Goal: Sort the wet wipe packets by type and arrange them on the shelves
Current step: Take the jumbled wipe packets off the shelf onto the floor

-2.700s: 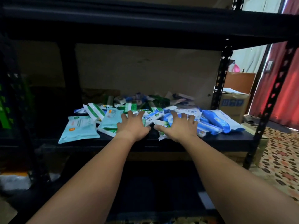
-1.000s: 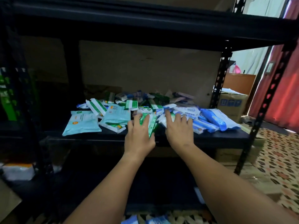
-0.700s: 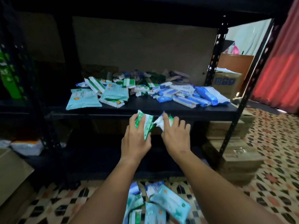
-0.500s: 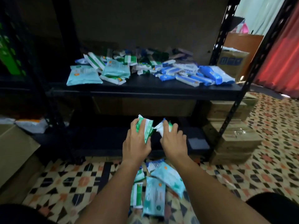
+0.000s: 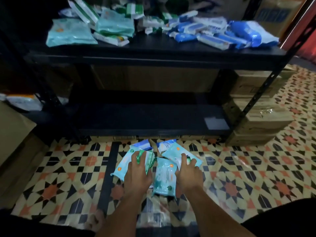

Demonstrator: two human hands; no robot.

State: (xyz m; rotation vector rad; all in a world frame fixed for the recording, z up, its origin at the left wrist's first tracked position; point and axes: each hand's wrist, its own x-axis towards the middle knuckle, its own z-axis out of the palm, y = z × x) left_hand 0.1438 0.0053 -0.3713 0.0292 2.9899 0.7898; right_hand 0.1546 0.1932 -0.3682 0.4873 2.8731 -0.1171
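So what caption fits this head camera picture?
Both hands, left and right, lower small green packets onto teal packs on the patterned floor.

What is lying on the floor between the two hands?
In the head view, one light teal packet lies lengthwise on the floor between the left hand and the right hand.

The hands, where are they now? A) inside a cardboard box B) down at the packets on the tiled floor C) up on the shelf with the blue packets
B: the left hand and the right hand are both down at the teal packets lying on the patterned floor, below the shelf.
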